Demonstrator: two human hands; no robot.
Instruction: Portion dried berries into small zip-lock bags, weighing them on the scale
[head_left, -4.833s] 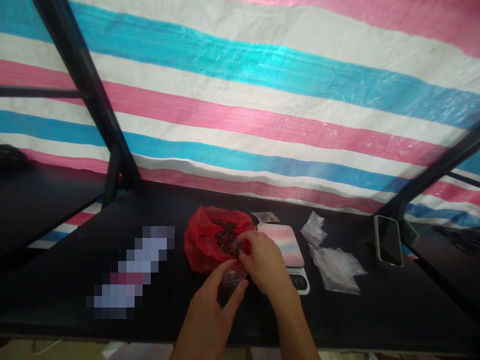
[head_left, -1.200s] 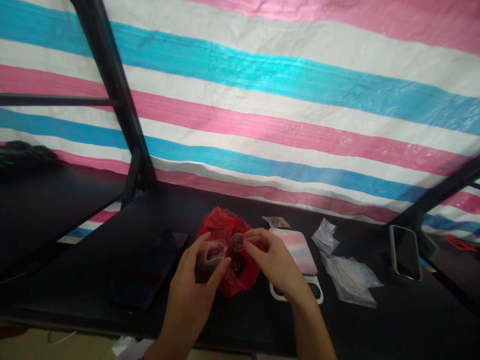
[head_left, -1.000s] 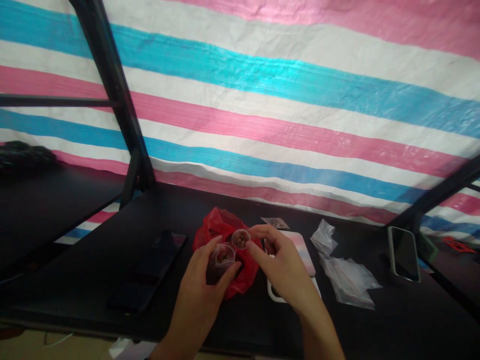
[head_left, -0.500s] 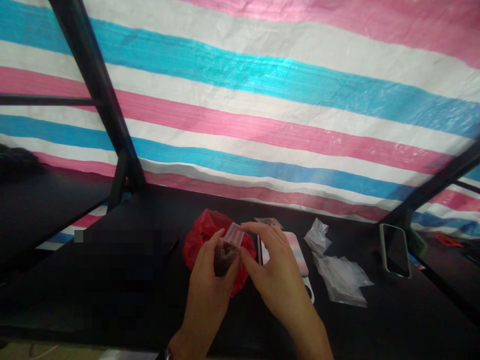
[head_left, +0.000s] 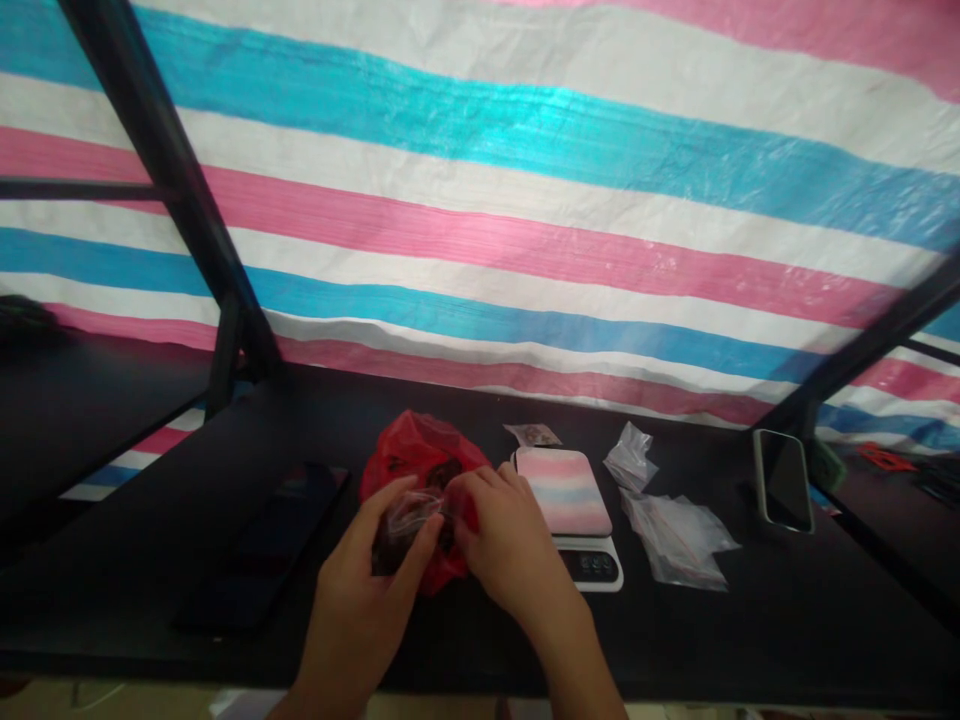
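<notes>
A small clear plastic bag (head_left: 409, 515) with dark contents is in my left hand (head_left: 356, 590), its thumb and fingers curved around the sides. My right hand (head_left: 510, 545) is closed in a pinch at the bag's upper right edge, where creases in the film run to its fingertips. The exact grip there is partly hidden. Just behind and under both hands lies an open red plastic bag (head_left: 420, 437) with dark pieces inside. To the right of my right hand sits a white kitchen scale (head_left: 616, 575) with a pink, white and blue plate.
A small flat packet (head_left: 534, 435) lies behind the scale. Farther right are a crumpled clear bag (head_left: 630, 458), a pile of flat zip bags (head_left: 679, 540) and a phone (head_left: 784, 482). A dark flat device (head_left: 274, 545) lies left. Black poles and a striped tarp (head_left: 480, 230) stand behind.
The clear bag's upright top has folded down. My right hand has moved left and lower, its fingers now curled in, and uncovers the scale. My left hand has shifted left.
</notes>
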